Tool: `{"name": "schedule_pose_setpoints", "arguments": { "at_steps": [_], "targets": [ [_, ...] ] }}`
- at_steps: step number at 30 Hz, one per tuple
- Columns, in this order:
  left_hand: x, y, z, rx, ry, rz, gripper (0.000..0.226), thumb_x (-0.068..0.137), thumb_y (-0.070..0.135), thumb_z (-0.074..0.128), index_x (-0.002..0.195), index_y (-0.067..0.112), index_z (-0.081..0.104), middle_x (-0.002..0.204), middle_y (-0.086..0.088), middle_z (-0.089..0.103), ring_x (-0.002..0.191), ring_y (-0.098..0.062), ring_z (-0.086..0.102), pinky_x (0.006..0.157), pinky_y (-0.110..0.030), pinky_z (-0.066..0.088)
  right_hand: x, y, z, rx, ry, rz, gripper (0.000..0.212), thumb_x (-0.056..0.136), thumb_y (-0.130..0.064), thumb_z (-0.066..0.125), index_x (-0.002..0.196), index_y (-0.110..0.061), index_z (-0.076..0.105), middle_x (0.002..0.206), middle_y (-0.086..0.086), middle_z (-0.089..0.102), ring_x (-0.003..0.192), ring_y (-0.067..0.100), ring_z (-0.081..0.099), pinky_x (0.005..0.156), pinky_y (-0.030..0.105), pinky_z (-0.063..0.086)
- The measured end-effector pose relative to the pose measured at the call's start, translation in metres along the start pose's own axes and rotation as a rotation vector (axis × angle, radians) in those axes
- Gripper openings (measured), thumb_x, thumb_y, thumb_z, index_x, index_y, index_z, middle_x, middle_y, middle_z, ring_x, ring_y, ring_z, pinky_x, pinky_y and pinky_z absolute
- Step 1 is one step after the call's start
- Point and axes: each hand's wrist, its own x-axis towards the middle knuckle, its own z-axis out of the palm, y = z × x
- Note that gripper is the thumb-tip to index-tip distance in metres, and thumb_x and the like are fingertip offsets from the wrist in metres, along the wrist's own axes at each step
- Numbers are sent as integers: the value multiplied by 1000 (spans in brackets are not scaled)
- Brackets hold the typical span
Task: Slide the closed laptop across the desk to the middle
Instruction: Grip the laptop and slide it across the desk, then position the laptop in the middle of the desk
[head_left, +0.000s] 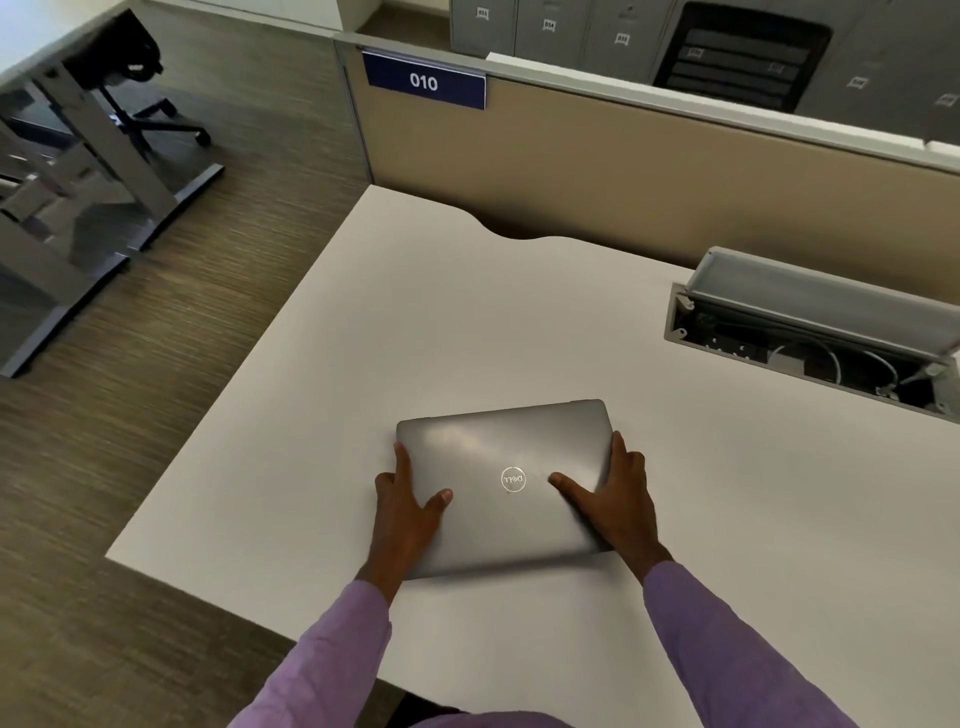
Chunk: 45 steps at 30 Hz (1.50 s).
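Here the left hand (408, 501) and right hand (613, 493) clamp the closed Dell laptop (506, 457) between them, fingers along its side edges, thumbs spread on the lid

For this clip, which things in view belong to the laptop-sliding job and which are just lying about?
Part of the job:
- closed laptop, flat on the desk
- desk
- left hand, gripping the laptop's left edge
- right hand, gripping its right edge

Just there:
- open cable box set into the desk
- sign reading 010 on the partition
- office chair on the floor
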Motion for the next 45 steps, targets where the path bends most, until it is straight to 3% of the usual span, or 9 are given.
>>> {"name": "schedule_pose_setpoints", "arguments": {
  "at_steps": [5, 12, 16, 20, 24, 30, 39, 45],
  "targets": [
    [-16, -10, 7, 0, -4, -17, 101, 88, 35, 72, 158, 25, 0, 128, -13, 41, 114, -30, 52, 89, -25, 35, -7, 11, 1, -38, 0, -28, 119, 53, -94, 61, 147, -36, 16, 111, -9, 32, 119, 26, 51, 78, 39, 48],
    [-29, -12, 12, 43, -20, 15, 100, 89, 39, 68, 158, 29, -5, 125, -6, 37, 112, -28, 53, 91, -28, 41, -25, 27, 6, -111, 81, -49, 113, 64, -91, 57, 149, -26, 20, 122, 4, 44, 116, 30, 51, 83, 43, 52],
    [-32, -12, 11, 159, -47, 44, 98, 92, 48, 61, 156, 31, -12, 126, -5, 35, 108, -30, 55, 89, -39, 50, -31, 31, 7, -147, 116, -62, 112, 69, -88, 55, 150, -19, 21, 122, 7, 46, 113, 31, 50, 85, 42, 51],
    [-32, -12, 9, 272, -72, 82, 98, 93, 55, 54, 155, 27, -16, 126, -6, 36, 109, -30, 54, 82, -39, 50, -34, 35, 8, -197, 128, -68, 112, 73, -87, 52, 152, -15, 19, 123, 8, 46, 113, 30, 49, 87, 43, 52],
    [-33, -15, 7, 352, -88, 90, 97, 94, 57, 49, 155, 23, -17, 130, -9, 36, 116, -31, 51, 89, -43, 51, -35, 37, 10, -259, 135, -83, 111, 76, -88, 45, 151, -9, 23, 121, 10, 48, 109, 31, 49, 84, 43, 52],
    [-32, -14, 5, 430, -118, 89, 97, 95, 57, 48, 156, 16, -16, 132, -11, 37, 122, -32, 48, 93, -45, 50, -36, 38, 15, -333, 157, -109, 107, 80, -86, 40, 147, -5, 29, 115, 11, 50, 99, 31, 50, 78, 42, 52],
    [-32, -13, 4, 496, -126, 76, 97, 95, 59, 47, 156, 15, -14, 137, -13, 37, 122, -32, 46, 93, -45, 49, -38, 35, 17, -416, 143, -109, 100, 83, -79, 48, 143, 0, 36, 112, 13, 53, 93, 34, 52, 71, 42, 50],
    [-31, -17, 3, 676, -50, 119, 97, 92, 69, 39, 157, 13, -6, 130, -11, 42, 112, -30, 49, 83, -41, 51, -40, 37, 18, -408, 167, -113, 97, 84, -80, 42, 144, -3, 35, 119, 14, 50, 99, 36, 52, 74, 44, 49]
  ]
}}
